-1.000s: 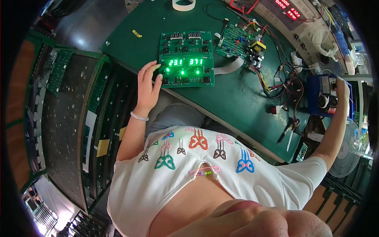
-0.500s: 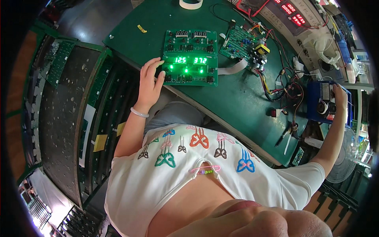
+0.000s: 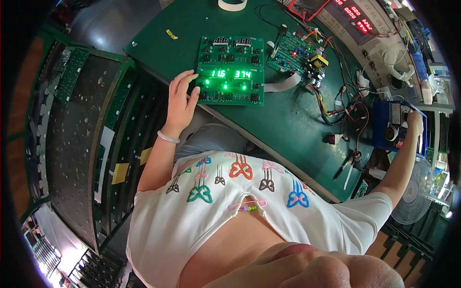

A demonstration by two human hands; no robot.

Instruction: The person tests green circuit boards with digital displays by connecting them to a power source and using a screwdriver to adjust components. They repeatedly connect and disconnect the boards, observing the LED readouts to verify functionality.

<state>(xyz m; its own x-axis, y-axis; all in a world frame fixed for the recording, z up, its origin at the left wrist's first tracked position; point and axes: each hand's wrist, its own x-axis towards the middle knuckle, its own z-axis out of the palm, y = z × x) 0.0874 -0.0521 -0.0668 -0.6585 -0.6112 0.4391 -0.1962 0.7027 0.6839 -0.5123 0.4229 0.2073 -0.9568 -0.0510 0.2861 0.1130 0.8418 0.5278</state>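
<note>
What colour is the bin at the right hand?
The bin is blue, seen best in the head view.

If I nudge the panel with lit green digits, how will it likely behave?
The panel looks flat and stiff, so it should slide rather than roll. Its grey ribbon cable curves, so it will probably flex, but might tug the component board. Exposed parts on the panel's face could be fragile.

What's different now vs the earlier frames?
Both the green readout on the lower panel board and the red readout on the bench instrument show different digits. The view shifted slightly. No visible grab or release: left hand still at the boards' left edge, right hand still at the blue bin.
</note>
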